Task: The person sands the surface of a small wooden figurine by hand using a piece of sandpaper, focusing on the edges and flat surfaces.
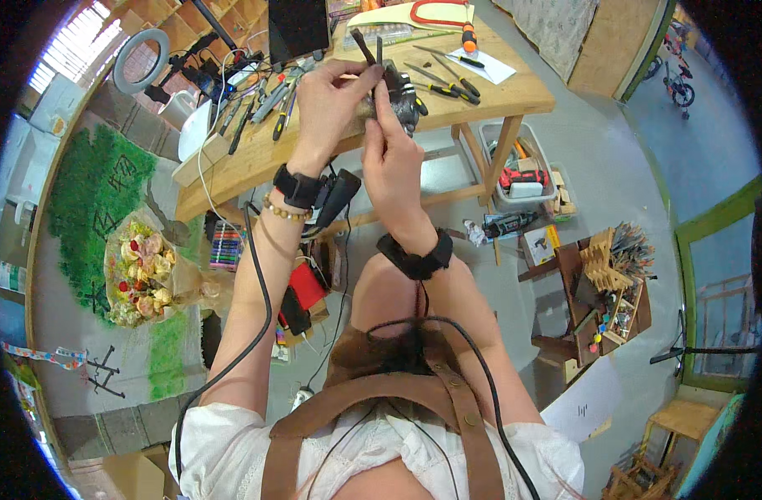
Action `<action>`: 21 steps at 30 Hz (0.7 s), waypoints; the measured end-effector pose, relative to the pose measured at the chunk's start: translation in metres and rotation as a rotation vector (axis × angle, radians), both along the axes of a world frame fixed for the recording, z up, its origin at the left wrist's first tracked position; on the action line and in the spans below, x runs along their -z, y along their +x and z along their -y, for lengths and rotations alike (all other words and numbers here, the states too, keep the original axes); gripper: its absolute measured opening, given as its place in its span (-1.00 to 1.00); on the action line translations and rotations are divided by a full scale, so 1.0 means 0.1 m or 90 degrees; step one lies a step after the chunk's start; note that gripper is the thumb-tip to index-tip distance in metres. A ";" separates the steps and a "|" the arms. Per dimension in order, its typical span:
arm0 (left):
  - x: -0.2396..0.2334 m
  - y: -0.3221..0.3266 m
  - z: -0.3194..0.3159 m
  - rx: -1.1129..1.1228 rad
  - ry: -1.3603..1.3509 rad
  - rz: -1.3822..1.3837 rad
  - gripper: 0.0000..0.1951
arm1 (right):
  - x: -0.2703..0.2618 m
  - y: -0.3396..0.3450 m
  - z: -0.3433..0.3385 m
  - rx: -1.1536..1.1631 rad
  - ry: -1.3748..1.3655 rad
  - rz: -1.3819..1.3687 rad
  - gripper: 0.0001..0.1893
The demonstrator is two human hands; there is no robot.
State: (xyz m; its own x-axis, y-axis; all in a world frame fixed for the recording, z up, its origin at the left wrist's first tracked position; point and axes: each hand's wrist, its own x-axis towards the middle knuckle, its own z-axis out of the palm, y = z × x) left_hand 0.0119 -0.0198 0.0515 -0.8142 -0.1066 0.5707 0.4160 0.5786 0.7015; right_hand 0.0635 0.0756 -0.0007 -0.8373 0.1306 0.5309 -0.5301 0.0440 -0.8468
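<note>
Near the front edge of a wooden workbench point(518, 94), both hands meet at a small dark metal vise point(403, 100). My left hand point(334, 103) pinches a narrow dark piece point(362, 45) between thumb and fingertips; its kind cannot be told. Close against it, my right hand point(390, 147) has its index finger extended up to a thin upright strip point(379, 53) at the vise; whether it grips anything is hidden. Several needle files with black and yellow handles point(462, 90) lie to the right of the vise. Beyond them rests a red-framed saw with an orange handle point(468, 39).
Pens and tools point(275, 97) crowd the bench's left part, beside a white cable point(201, 156). A plastic bin of tools point(521, 194) and a rotary tool point(511, 223) are on the floor at right. A wrapped bouquet point(146, 269) lies at left. Black cables run along both arms.
</note>
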 end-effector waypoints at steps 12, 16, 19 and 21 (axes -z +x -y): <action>0.03 0.10 -0.08 -0.015 -0.030 -0.007 -0.64 | 0.16 0.06 0.09 -0.084 -0.162 0.014 -0.54; -0.01 0.04 -0.02 -0.028 -0.059 -0.034 -0.70 | 0.13 -0.03 0.07 -0.044 -0.079 -0.028 -0.51; 0.10 0.05 -0.04 -0.037 -0.059 -0.081 -0.71 | 0.19 0.07 0.10 -0.017 -0.053 -0.031 -0.53; 0.12 0.08 -0.07 -0.032 -0.007 -0.063 -0.74 | 0.20 0.04 0.09 0.002 -0.052 -0.061 -0.53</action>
State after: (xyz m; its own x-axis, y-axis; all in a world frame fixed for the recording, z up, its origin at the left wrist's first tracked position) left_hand 0.0198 -0.0131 0.0393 -0.7476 -0.1394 0.6494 0.4528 0.6082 0.6519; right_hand 0.0676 0.0664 -0.0209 -0.7828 0.1790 0.5960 -0.6088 -0.0218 -0.7930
